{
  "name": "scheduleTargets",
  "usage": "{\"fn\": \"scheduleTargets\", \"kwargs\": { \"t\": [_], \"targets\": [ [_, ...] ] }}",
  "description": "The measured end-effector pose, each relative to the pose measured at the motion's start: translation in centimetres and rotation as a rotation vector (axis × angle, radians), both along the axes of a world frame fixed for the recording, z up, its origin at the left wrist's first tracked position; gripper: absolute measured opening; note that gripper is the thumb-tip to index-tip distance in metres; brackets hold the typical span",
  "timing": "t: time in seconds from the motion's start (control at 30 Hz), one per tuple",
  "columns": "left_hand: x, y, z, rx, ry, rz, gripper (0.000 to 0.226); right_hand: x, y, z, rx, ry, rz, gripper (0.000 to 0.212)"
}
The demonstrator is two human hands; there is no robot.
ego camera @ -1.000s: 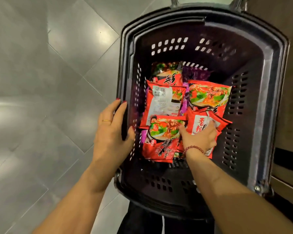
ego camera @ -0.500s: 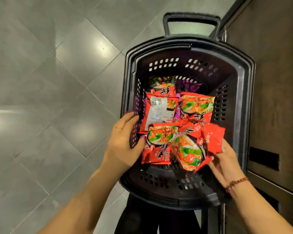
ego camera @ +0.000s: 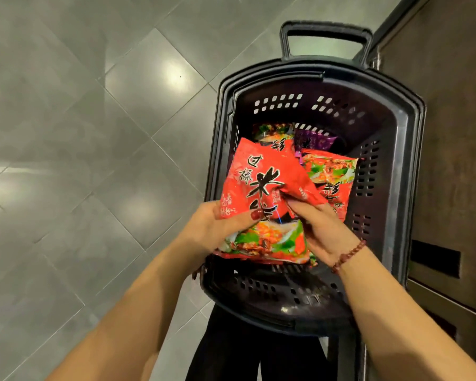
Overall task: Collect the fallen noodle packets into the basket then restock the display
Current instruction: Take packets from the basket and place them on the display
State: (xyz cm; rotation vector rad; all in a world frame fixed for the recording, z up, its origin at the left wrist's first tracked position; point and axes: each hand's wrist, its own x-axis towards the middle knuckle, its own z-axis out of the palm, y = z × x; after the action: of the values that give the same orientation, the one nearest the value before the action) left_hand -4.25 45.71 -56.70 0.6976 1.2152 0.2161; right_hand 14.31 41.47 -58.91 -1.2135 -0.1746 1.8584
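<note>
- The left hand has left the left rim of the basket. It now grips the left edge of a red noodle packet, with its thumb across the front.
- The right hand, a second ago reaching down inside the basket, has come up and pinches the same packet's right side.
- The packet, earlier lying in the basket, is now raised above its near half, printed face upward.

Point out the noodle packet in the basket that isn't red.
The purple packet at the far end of the basket; all other visible packets are red.
</note>
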Motion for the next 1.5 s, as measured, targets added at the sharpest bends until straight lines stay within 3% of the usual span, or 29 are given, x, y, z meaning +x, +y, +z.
{"fn": "scheduleTargets", "kwargs": {
  "t": [0.1, 0.2, 0.33, 0.5, 0.6, 0.7, 0.8, 0.87, 1.0, 1.27, 1.37, 1.5],
  "targets": [
    [-0.8, -0.2, 0.5, 0.055, 0.074, 0.140, 0.015, -1.6, 0.4, 0.2, 0.048, -0.080, 0.109, 0.044],
    [-1.5, -1.1, 0.6, 0.069, 0.124, 0.252, 0.014, -3.0, 0.9, 0.2, 0.024, -0.177, 0.173, 0.030],
    [-2.4, -2.3, 0.2, 0.060, 0.152, 0.395, 0.019, -4.8, 1.2, -0.7, 0.006, -0.297, 0.236, 0.030],
    [-3.6, -2.7, -0.2, 0.073, 0.117, 0.382, 0.041, -6.4, 0.7, -1.3, -0.158, -0.134, 0.070, 0.030],
    [-4.5, -2.6, -0.6, 0.084, 0.081, 0.371, 0.035, -6.8, 0.2, -1.6, -0.212, -0.038, 0.046, 0.024],
    [-5.3, -2.6, -1.4, 0.095, 0.071, 0.366, 0.030, -6.3, -0.1, -2.1, -0.143, -0.033, 0.078, 0.027],
    [-6.5, -3.0, -2.8, 0.092, 0.131, 0.436, 0.034, -4.5, -0.6, -4.5, -0.157, -0.157, -0.001, 0.031],
    [-7.5, -3.0, -3.7, 0.079, 0.185, 0.534, 0.035, -2.8, -1.4, -6.9, -0.198, -0.390, -0.010, 0.034],
    [-9.3, -3.2, -4.8, 0.044, 0.235, 0.592, 0.031, -0.2, -3.1, -11.6, -0.181, -0.945, 0.311, 0.059],
    [-10.3, -3.8, -6.1, 0.107, 0.188, 0.504, 0.084, 0.6, -1.8, -15.4, 0.216, -1.429, 0.989, 0.111],
    [-10.0, -3.9, -6.3, 0.101, 0.189, 0.483, 0.090, 0.8, -1.0, -15.6, 0.189, -1.532, 1.167, 0.113],
    [-9.4, -4.1, -6.4, 0.089, 0.206, 0.468, 0.071, 1.7, -1.1, -15.1, 0.126, -1.511, 1.314, 0.082]
  ]
}}
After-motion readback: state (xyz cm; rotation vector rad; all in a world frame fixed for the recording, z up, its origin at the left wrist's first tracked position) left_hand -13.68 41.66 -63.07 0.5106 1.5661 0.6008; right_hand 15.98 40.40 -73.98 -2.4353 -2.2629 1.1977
